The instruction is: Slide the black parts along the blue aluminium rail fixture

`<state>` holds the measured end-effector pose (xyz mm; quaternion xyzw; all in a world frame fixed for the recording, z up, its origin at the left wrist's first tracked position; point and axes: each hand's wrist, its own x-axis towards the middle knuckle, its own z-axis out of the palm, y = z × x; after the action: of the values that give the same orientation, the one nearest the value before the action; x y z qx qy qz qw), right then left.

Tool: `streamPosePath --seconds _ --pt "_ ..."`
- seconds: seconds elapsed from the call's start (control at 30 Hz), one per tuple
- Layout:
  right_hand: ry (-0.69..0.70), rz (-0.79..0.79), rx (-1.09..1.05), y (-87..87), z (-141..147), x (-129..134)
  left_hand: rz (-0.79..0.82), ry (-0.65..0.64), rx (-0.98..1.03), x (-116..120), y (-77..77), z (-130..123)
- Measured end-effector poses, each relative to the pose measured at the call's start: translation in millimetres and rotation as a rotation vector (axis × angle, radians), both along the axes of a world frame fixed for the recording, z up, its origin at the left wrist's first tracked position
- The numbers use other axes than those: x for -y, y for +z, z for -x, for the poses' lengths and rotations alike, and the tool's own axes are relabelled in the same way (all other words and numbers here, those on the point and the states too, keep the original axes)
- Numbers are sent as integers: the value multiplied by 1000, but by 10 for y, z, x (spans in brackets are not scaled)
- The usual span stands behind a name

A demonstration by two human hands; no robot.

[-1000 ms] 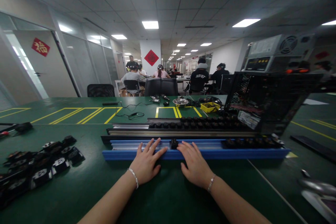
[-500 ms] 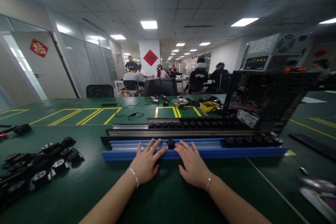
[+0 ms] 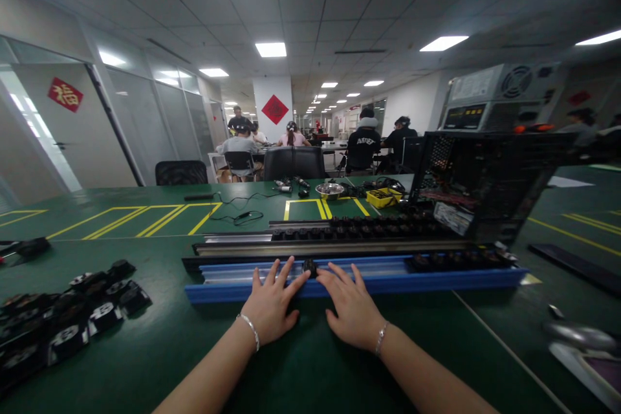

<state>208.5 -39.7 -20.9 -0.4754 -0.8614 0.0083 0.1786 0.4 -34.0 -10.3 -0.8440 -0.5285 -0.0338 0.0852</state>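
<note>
A long blue rail (image 3: pixel 223 294) lies across the green table in front of me. In its channel sits a small black part (image 3: pixel 309 267), with bare channel on both sides of it. My left hand (image 3: pixel 272 304) is palm down with fingers spread over the rail's near edge, its index fingertip at the left side of the part. From the right, my right hand (image 3: pixel 353 307) reaches over the same edge, fingers stretched out, index fingertip close against the part. Neither hand wraps around anything. Several similar black parts (image 3: pixel 456 262) fill the channel's right end.
Behind the blue rail lie dark rails (image 3: pixel 233 249) with more black parts. Loose black parts (image 3: pixel 72 310) are heaped at left. An open computer case (image 3: pixel 499 174) stands at right. A metal bowl (image 3: pixel 330 190) and yellow tray (image 3: pixel 383 197) sit farther back. People sit beyond.
The view has shifted slightly. My hands stay on either side of the black part, which looks slightly turned in the channel; my left thumb has moved a little to the right.
</note>
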Motion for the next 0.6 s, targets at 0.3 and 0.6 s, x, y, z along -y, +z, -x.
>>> streamPosePath --seconds 0.3,0.6 --pt "12 -2 15 -46 1 -13 17 25 4 -27 -49 -259" --pt "8 -96 5 -61 -29 -23 -65 101 58 -48 -122 -423"
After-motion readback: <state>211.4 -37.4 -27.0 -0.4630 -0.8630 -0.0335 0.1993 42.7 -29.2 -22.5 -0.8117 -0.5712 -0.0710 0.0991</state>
